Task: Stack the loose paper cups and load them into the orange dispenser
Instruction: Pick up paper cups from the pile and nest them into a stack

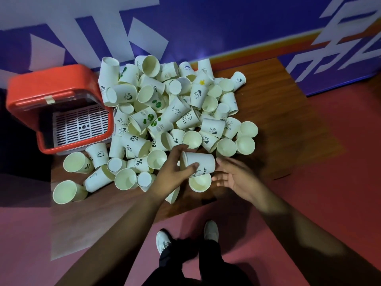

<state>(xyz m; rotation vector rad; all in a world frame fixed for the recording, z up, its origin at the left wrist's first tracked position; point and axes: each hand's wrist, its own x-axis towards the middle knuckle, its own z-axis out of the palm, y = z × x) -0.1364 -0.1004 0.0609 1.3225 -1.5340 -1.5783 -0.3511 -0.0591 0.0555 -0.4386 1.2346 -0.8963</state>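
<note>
Paper cups (177,112) in a loose heap on the wooden counter (278,124), with the orange dispenser (51,83) at the heap's far left.
At the near edge of the heap the left hand (174,169) grips one printed cup (204,161) lying on its side (rim to the left, base to the right), thumb on its near wall, fingers curled over the far one. The right hand (235,178) lies open just right of that base, fingers spread; whether they touch it cannot be told. An open-mouthed cup (200,183) sits just nearer than the held one.
</note>
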